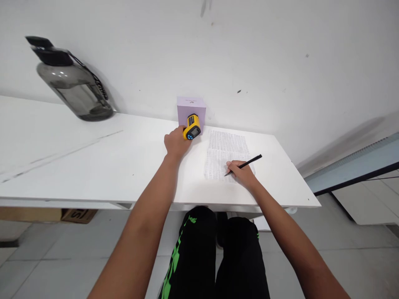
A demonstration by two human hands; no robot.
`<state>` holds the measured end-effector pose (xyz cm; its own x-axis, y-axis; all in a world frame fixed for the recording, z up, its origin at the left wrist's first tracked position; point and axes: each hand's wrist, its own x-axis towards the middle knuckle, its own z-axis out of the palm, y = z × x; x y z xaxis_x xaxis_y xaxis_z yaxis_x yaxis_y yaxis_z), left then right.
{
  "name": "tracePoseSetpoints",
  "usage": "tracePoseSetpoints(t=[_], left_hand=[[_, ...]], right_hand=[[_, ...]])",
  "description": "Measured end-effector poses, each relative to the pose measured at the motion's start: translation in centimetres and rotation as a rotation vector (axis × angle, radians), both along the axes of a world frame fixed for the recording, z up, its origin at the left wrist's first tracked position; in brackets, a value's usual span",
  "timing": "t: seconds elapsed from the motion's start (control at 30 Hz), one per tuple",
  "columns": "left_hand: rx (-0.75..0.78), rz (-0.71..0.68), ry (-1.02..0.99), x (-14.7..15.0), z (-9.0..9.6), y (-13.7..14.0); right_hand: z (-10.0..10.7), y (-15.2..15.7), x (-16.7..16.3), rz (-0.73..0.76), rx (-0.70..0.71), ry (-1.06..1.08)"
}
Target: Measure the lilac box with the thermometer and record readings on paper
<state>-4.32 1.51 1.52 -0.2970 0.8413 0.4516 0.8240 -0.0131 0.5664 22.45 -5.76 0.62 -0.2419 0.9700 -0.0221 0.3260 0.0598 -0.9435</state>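
While the right hand (242,171) grips a black pen (251,160) between thumb and fingers, the left hand (175,143) is closed around the handle of a yellow meter (192,128). The pen slants, its tip down at the lower part of a block of grey writing (226,145) and its back end raised to the right. The writing lies in close rows on the white table (109,166), partly covered by the right hand; it may be on a thin sheet, but the edges are too faint to tell. The meter is to the left of the writing, near the table's back edge, with its small screen and blue buttons turned toward the person and its other end toward a lilac box (188,107). That box stands just behind the meter, close to the wall (264,62); whether the two touch cannot be made out. Well to the left, a grey see-through bottle (79,93) with a black lid and strap stands near the wall. Below the table's front edge are the person's legs (201,253) in black trousers with green markings, and, farther left, a brown carton (79,215) above the grey floor (77,270).
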Motion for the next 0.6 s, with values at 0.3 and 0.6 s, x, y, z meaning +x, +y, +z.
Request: tracePoseSetpoints(t=[0.3, 0.6], left_hand=[[0.284, 0.025, -0.59, -0.4, -1.5, 1.8], [0.408, -0.009, -0.752, -0.5, -2.4, 2.9]], right_hand=[[-0.1, 0.1, 0.0, 0.034, -0.053, 0.04], [-0.1, 0.7, -0.1, 0.084, -0.034, 0.076]])
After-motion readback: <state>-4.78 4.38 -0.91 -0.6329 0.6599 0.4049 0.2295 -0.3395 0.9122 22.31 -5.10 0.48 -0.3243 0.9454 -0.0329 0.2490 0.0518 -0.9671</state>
